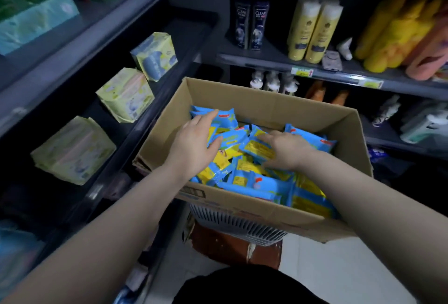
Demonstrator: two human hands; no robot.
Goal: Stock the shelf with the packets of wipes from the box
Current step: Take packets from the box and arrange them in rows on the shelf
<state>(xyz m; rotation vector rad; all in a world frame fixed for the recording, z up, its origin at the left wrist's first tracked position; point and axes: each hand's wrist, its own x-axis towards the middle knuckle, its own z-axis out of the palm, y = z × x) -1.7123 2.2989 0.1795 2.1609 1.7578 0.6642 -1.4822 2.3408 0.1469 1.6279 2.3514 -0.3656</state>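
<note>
Packets of wipes (pixel 244 177) heaped in box (pixel 266 107), centre. My left hand (pixel 192 143) flat on pile, released. Right hand (pixel 288 149) grasping yellow-label packet (pixel 259 149), lengthwise left-right. Shelf (pixel 149 114) lies left, left hand nearer.

Dim, blue-tinted store aisle through a wide-angle lens.
Shelf recesses (pixel 29 206) sink into near-black shadow, while the box (pixel 266 107), the floor (pixel 339 272) and the packets of wipes (pixel 244 183), whose film shows small glints, catch most light; shelf lines bow toward the frame's borders, and the tissue packs (pixel 36 22) at top left are smeared and soft.
</note>
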